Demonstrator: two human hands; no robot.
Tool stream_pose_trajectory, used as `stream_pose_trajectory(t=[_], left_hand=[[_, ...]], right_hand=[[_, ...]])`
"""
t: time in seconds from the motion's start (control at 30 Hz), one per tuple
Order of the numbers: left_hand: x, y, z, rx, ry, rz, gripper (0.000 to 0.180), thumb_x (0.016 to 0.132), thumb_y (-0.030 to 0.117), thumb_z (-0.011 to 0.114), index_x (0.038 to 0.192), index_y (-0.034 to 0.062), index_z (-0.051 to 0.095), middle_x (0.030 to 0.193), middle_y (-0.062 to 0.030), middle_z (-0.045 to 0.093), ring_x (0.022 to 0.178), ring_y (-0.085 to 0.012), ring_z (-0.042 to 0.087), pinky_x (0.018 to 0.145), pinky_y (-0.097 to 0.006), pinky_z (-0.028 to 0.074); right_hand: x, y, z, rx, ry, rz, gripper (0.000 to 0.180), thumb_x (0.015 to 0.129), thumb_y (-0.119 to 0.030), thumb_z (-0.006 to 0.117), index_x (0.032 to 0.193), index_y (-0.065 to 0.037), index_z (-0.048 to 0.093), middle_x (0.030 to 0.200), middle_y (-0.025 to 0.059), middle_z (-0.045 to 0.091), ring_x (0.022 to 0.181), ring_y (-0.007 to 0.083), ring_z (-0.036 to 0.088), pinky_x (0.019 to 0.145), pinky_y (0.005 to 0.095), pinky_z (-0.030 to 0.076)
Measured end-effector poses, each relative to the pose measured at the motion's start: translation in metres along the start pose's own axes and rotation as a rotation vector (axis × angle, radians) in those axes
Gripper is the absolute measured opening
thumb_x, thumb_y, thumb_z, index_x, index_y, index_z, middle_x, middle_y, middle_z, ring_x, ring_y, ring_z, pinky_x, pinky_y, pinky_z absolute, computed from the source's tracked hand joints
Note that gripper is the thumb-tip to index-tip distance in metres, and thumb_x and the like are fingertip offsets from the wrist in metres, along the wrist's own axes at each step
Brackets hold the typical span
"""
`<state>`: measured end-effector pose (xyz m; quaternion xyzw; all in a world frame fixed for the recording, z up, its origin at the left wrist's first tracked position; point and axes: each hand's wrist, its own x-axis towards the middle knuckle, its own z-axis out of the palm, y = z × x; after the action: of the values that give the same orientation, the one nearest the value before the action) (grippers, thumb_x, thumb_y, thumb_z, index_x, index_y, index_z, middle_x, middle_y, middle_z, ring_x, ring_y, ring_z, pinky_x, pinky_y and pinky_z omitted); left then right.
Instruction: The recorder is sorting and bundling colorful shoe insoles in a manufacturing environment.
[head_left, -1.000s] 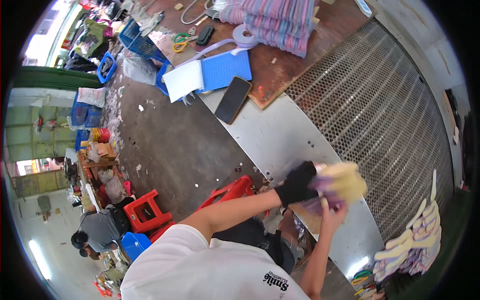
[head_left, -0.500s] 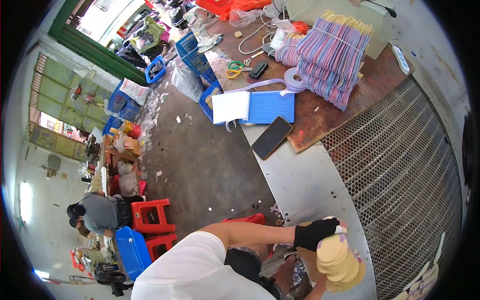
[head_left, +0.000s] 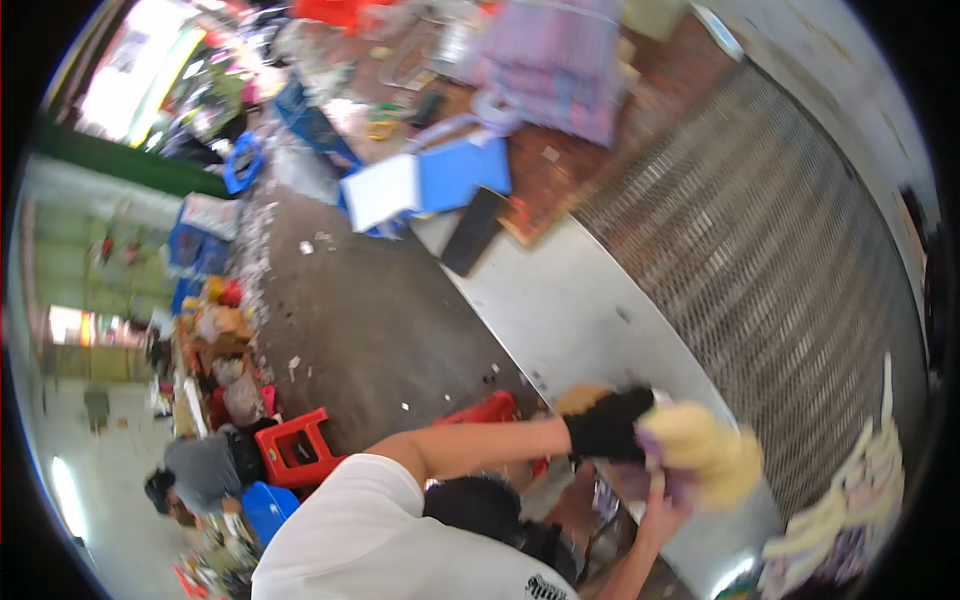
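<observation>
- Black glove cloth covers the left hand (head_left: 608,425), which sits at about five o'clock in the view and is closed on a pale yellow bundle (head_left: 705,452) (soft, blurred, its exact make cannot be told).
- Below it, the bare right hand (head_left: 662,512) comes up from six o'clock, and its fingers press the underside of the same bundle; how firmly they close cannot be told through the blur.
- Purple material (head_left: 655,460) shows between the two hands, against the bundle.
- That bundle hangs over the edge of a bare metal table (head_left: 560,310), beside a wire mesh panel (head_left: 760,260) that fills the three o'clock side.
- At four o'clock, near the rim, a pile of pale yellow pieces (head_left: 850,500) lies on the mesh.
- Toward twelve o'clock, a blue folder (head_left: 460,175) with a white sheet (head_left: 380,192) and a black phone (head_left: 473,232) rest by a brown board (head_left: 560,170), well apart from the hands.
- On the floor at seven o'clock stand a red stool (head_left: 298,450) and a blue bin (head_left: 268,508), with another person crouching (head_left: 200,470) just beside them.
</observation>
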<state>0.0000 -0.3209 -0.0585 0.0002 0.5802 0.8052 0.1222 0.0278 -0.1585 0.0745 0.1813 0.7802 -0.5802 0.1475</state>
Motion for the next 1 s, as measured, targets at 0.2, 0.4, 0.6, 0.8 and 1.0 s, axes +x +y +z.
stream_pose_trajectory(t=[0.2,0.4,0.6,0.8,1.0], left_hand=[[0.024,0.048,-0.021,1.051,0.269,0.192,0.094,0.066,0.044,0.084,0.138,-0.0003,0.042,0.127,-0.0227,0.054,0.119,-0.0393,0.052,0.104,-0.046,0.039],[0.036,0.076,0.021,0.789,0.153,-0.059,0.071,0.073,0.032,0.08,0.131,0.0035,0.05,0.115,-0.0186,0.059,0.103,-0.0341,0.061,0.088,-0.041,0.049],[0.038,0.096,0.029,0.779,0.134,-0.167,0.076,0.074,0.034,0.081,0.135,0.003,0.047,0.117,-0.0197,0.057,0.106,-0.0366,0.06,0.088,-0.043,0.05],[0.035,0.067,0.011,0.814,0.263,-0.147,0.103,0.07,0.041,0.083,0.145,-0.0041,0.028,0.128,-0.0263,0.053,0.113,-0.0381,0.058,0.093,-0.041,0.049],[0.06,0.073,0.046,1.064,0.244,-0.064,0.115,0.067,0.041,0.084,0.149,-0.0048,0.017,0.13,-0.0317,0.048,0.117,-0.0439,0.054,0.094,-0.045,0.048]], right_hand=[[0.062,0.04,0.005,-0.456,0.222,-0.233,0.078,0.071,-0.038,0.081,0.129,0.003,0.048,0.117,0.0221,0.049,0.11,0.0407,0.05,0.095,0.0458,0.041],[0.064,0.034,-0.004,-0.422,0.255,-0.235,0.064,0.071,-0.032,0.082,0.116,0.003,0.054,0.107,0.0181,0.051,0.102,0.0372,0.054,0.088,0.043,0.044],[0.056,0.015,-0.032,-0.359,0.183,-0.183,0.074,0.069,-0.032,0.083,0.125,0.002,0.05,0.111,0.0169,0.051,0.102,0.0364,0.055,0.087,0.0424,0.047],[0.064,0.048,-0.041,-0.362,0.18,-0.191,0.07,0.072,-0.029,0.081,0.127,0.003,0.051,0.112,0.0165,0.052,0.102,0.0349,0.057,0.087,0.0411,0.047],[0.078,0.043,-0.027,-0.519,0.282,-0.201,0.064,0.082,-0.031,0.072,0.128,0.006,0.05,0.108,0.0186,0.053,0.098,0.0372,0.056,0.084,0.0435,0.047]])
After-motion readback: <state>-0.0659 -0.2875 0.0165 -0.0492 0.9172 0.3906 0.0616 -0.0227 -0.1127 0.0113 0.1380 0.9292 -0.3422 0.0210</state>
